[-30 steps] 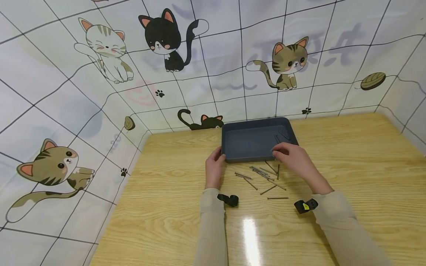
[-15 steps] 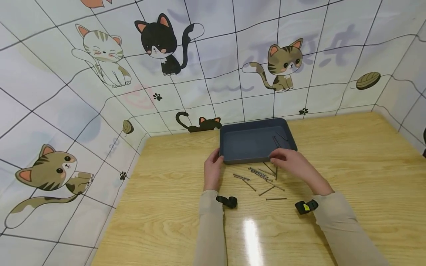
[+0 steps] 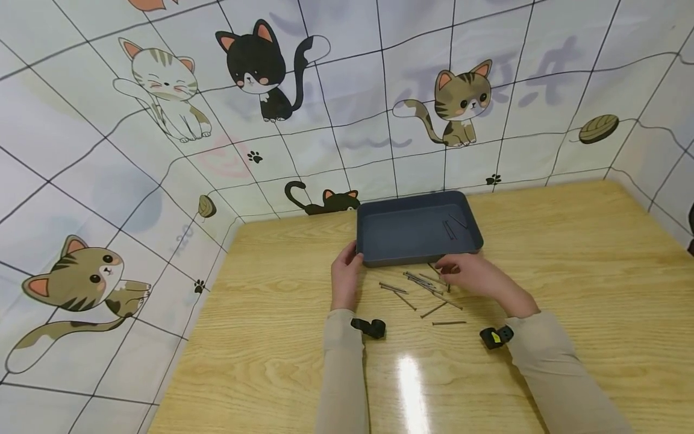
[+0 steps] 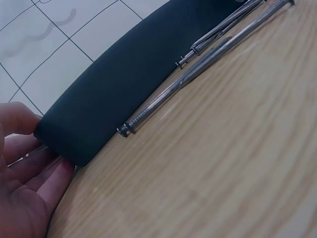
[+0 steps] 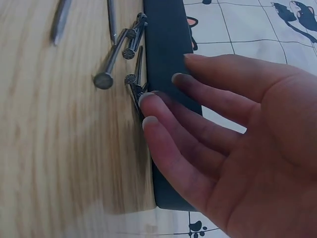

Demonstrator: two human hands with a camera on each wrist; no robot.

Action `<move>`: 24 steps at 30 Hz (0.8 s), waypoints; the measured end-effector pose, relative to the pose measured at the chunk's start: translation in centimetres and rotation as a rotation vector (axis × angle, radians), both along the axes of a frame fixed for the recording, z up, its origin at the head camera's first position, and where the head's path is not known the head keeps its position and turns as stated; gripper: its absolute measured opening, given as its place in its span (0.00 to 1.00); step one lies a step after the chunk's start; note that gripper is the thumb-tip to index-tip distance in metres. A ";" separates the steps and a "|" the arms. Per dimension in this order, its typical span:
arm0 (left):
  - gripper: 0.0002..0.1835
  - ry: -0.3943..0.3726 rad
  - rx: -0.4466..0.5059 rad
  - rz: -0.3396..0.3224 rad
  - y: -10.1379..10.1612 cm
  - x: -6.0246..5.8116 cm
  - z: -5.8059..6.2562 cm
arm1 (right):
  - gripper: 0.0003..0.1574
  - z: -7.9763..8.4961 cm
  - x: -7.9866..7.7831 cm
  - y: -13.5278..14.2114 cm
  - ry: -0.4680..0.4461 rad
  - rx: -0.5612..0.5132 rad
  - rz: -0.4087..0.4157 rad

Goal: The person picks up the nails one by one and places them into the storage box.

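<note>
A dark blue-grey rectangular tray [image 3: 398, 235] lies on the table with a few nails [image 3: 450, 229] inside, toward its right end. My left hand [image 3: 346, 277] holds its near left corner, thumb and fingers bent about the corner in the left wrist view. Several loose nails [image 3: 423, 281] are scattered in front of the tray, some crossing one another. Over the right part of these hovers my right hand [image 3: 474, 275], just off the tray's near wall. In the right wrist view its fingers are loosely bent and apart, nothing between them, with the fingertips close to nail heads [image 5: 130, 79].
The wood-grain table [image 3: 271, 337] meets a wall covering [image 3: 368, 78] printed with cartoon cats behind and at the left. One nail [image 3: 449, 323] lies nearest to me, apart from the others. Black wrist cameras [image 3: 370, 328] sit on both sleeves.
My right hand has come down from over the tray's near rim to the nails in front, uncovering nails in the tray. The left hand stays at its corner. The head view shifted slightly.
</note>
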State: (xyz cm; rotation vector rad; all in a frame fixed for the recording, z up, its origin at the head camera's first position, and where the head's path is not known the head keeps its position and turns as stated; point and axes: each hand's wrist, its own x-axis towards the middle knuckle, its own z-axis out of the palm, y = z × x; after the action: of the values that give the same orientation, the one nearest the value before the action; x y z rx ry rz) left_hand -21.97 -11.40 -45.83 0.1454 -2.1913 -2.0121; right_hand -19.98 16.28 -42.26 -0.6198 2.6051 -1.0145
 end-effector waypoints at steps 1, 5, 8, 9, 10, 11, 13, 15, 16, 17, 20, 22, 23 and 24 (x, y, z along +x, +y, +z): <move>0.22 0.002 -0.002 -0.005 0.1 0.2 0.3 | 0.21 -0.1 0.0 -0.1 -0.006 0.008 0.005; 0.22 0.005 -0.024 -0.011 0.3 0.6 1.2 | 0.23 -0.3 -0.1 -0.4 -0.009 0.035 0.036; 0.22 0.003 -0.024 -0.009 0.3 0.8 1.4 | 0.21 -0.4 0.0 -0.7 0.010 0.061 0.054; 0.22 0.003 -0.024 -0.009 0.3 0.8 1.4 | 0.19 -0.5 0.0 -0.8 0.021 0.070 0.056; 0.22 0.004 -0.022 -0.007 0.3 0.8 1.3 | 0.18 -0.6 0.0 -0.9 0.033 0.076 0.064; 0.22 0.006 -0.019 -0.005 0.3 0.7 1.3 | 0.16 -0.7 0.0 -1.0 0.039 0.080 0.070; 0.21 0.007 -0.016 -0.005 0.2 0.7 1.2 | 0.13 -0.8 0.0 -1.1 0.051 0.080 0.078; 0.22 0.013 -0.014 -0.006 0.2 0.6 1.1 | 0.12 -1.0 0.0 -1.2 0.064 0.074 0.088; 0.22 0.015 -0.010 -0.008 0.2 0.6 1.1 | 0.12 -1.0 0.0 -1.1 0.073 0.073 0.093; 0.22 0.016 -0.007 -0.011 0.2 0.6 1.1 | 0.12 -1.0 0.0 -1.2 0.082 0.073 0.097; 0.22 0.016 -0.001 -0.019 0.2 0.6 1.1 | 0.11 -1.1 0.0 -1.2 0.116 0.090 0.110; 0.22 0.014 0.002 -0.023 0.2 0.7 1.1 | 0.11 -1.1 0.0 -1.3 0.132 0.103 0.114; 0.22 0.012 -0.001 -0.025 0.2 0.7 1.1 | 0.11 -1.1 0.0 -1.4 0.134 0.108 0.114; 0.22 0.011 -0.001 -0.026 0.2 0.7 1.1 | 0.11 -1.0 0.0 -1.4 0.133 0.112 0.112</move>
State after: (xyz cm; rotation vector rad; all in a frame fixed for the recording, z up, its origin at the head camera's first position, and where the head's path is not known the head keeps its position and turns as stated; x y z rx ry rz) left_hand -21.26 -11.24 -44.74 0.1054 -2.1989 -2.0206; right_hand -19.98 14.88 -43.27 -0.8211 2.6840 -0.8125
